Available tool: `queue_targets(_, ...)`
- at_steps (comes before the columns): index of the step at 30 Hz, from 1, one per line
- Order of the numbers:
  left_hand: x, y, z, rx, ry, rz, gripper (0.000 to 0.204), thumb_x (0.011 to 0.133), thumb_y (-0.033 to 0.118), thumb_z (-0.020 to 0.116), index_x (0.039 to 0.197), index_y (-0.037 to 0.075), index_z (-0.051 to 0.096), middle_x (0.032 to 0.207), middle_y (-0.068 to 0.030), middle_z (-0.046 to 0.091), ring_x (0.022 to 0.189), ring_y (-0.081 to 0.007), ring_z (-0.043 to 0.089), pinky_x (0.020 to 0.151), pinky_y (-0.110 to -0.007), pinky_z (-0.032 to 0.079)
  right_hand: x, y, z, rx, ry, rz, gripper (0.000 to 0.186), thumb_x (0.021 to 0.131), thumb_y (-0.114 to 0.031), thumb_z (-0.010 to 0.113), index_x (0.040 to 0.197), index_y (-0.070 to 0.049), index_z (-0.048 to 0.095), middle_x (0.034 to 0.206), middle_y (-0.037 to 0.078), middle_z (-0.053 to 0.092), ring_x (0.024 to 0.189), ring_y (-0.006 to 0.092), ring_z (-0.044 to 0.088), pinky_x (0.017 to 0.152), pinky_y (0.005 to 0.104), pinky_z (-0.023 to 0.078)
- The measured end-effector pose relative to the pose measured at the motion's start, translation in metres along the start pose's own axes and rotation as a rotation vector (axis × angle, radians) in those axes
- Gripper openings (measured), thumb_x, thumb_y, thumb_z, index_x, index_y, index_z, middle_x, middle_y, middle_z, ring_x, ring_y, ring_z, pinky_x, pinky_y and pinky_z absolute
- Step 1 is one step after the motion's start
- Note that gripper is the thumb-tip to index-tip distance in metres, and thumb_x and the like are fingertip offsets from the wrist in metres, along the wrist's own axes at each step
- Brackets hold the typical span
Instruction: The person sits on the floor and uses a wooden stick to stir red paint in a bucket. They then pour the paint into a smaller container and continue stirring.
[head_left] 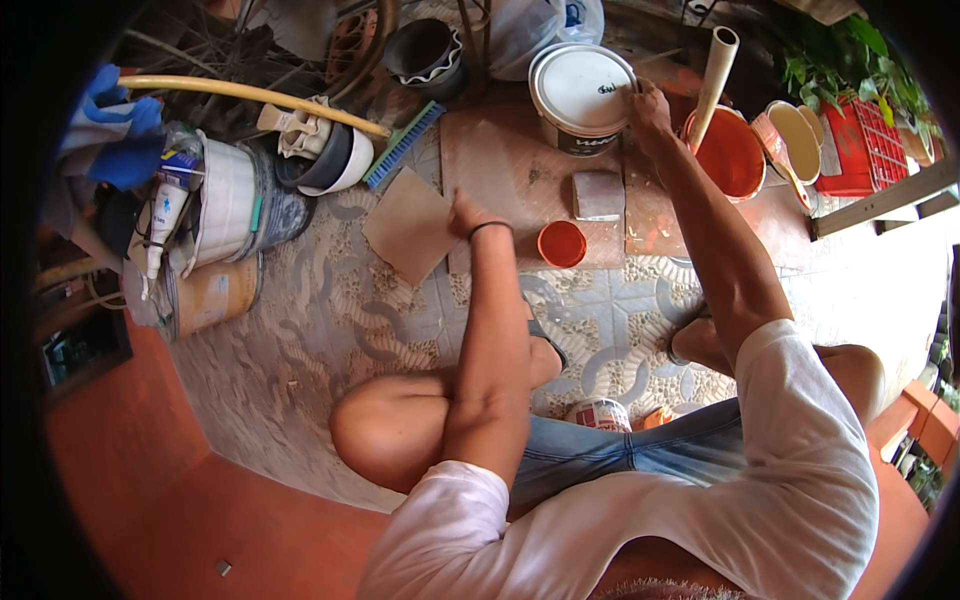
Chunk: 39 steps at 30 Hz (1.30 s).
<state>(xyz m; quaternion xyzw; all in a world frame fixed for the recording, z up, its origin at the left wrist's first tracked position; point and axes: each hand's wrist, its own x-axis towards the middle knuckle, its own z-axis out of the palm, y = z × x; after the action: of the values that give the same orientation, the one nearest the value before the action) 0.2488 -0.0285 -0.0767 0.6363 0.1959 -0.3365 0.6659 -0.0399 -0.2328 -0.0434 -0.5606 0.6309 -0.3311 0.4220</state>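
My left hand (pixel 464 214) pinches the right edge of a brown sheet (pixel 405 228), which looks like the back of sandpaper, low over the patterned floor. My right hand (pixel 650 112) reaches far out and is closed at the rim of a white-lidded paint tub (pixel 583 90); its fingertips are partly hidden. The tub is on a brown board (pixel 490 150). Between my arms are a small cup of red-orange paint (pixel 562 244) and a small greyish folded piece (pixel 598 195).
Right of the tub is a red-orange bucket (pixel 728 150) with a pale pipe (pixel 715 85) leaning in it and a paintbrush (pixel 782 158) beside it. At left stand stacked buckets (pixel 222 200), a blue-bristled brush (pixel 405 145) and a long yellow handle (pixel 250 92).
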Motion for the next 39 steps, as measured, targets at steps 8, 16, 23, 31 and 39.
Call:
queue_targets(8,-0.057,0.009,0.124,0.368,-0.773,0.147,0.046,0.102,0.03,0.079,0.138,0.001,0.074,0.131,-0.0091,0.077,0.119,-0.0207,0.069,0.1,-0.038,0.055,-0.051,-0.018,0.004,0.114,0.137,0.309,0.047,0.097,-0.03,0.074,0.132,0.001,0.072,0.128,0.029,0.075,0.113,0.0419,0.077,0.102,0.0489,0.059)
queue_targets(16,-0.011,-0.004,0.135,0.371,-0.651,0.327,0.028,0.096,0.009,0.084,0.12,-0.006,0.078,0.111,-0.0121,0.081,0.097,-0.0189,0.074,0.092,-0.034,0.059,-0.088,-0.02,0.012,0.129,0.026,0.227,0.049,0.103,-0.021,0.073,0.141,0.008,0.064,0.126,0.022,0.074,0.107,0.0294,0.077,0.085,0.0389,0.069)
queue_targets(23,-0.008,0.016,0.077,0.348,-0.499,0.273,0.02,0.096,0.013,0.082,0.114,0.004,0.079,0.107,-0.0054,0.078,0.096,-0.0197,0.073,0.084,-0.035,0.061,-0.114,-0.03,0.025,0.047,-0.087,0.175,0.057,0.099,-0.027,0.076,0.144,0.005,0.064,0.129,0.024,0.075,0.116,0.0331,0.075,0.092,0.0422,0.066)
queue_targets(31,0.008,0.015,0.062,0.199,-0.586,-0.078,0.014,0.1,0.027,0.08,0.098,0.014,0.074,0.082,0.0017,0.064,0.065,-0.0119,0.062,0.052,-0.029,0.05,-0.097,-0.088,0.031,-0.504,-0.01,-0.733,0.051,0.098,-0.034,0.077,0.139,-0.006,0.067,0.142,0.017,0.067,0.136,0.0391,0.061,0.111,0.0523,0.053)
queue_targets(39,0.0,0.011,0.077,0.166,-0.481,0.017,0.029,0.096,0.026,0.087,0.1,-0.002,0.082,0.091,-0.0062,0.075,0.074,-0.0169,0.066,0.059,-0.038,0.05,-0.025,-0.152,0.101,-0.99,-0.754,-0.796,0.05,0.099,-0.033,0.082,0.141,-0.011,0.071,0.145,0.014,0.069,0.139,0.0375,0.063,0.117,0.0512,0.052)
